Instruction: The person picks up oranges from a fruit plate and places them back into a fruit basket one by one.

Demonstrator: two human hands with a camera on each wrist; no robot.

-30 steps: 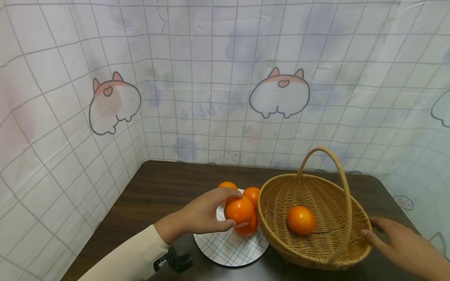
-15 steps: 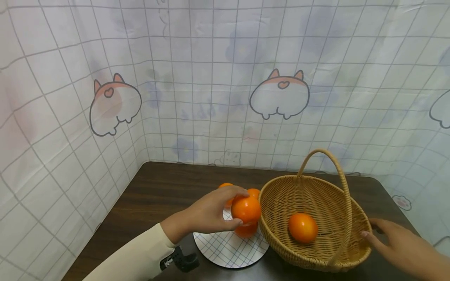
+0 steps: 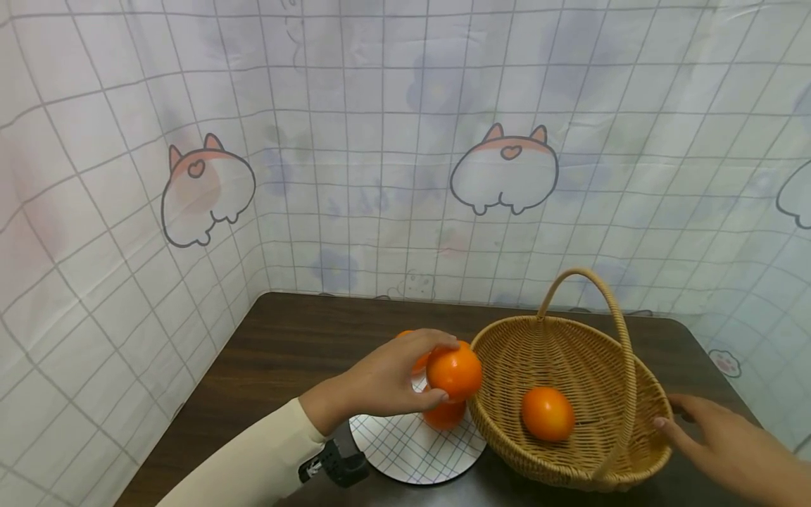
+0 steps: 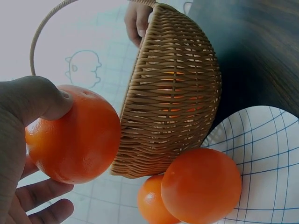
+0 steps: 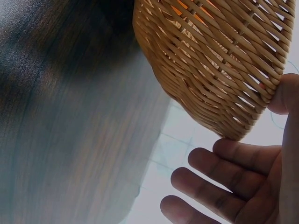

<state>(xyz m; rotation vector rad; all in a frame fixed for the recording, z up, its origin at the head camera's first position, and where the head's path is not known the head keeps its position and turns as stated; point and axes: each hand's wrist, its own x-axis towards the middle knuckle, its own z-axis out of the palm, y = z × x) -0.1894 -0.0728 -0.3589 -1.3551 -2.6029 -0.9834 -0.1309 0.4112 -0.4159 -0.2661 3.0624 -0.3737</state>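
Observation:
My left hand holds an orange between thumb and fingers, above the plate's right side and close to the basket's left rim. Below it, on a round white plate with a grid pattern, sits another orange; one more behind is mostly hidden by the hand. The left wrist view shows two oranges beside the basket. A wicker basket with an arched handle contains one orange. At its right end my right hand pinches the rim between thumb and index finger, other fingers extended.
Everything stands on a dark wooden table. A white gridded curtain with cartoon animal prints encloses the back and sides. The basket handle arches high over the basket's right half.
My left hand has carried its orange to the right, toward the basket rim. Inside the basket, the orange has shifted slightly toward me. The right hand stays at the rim.

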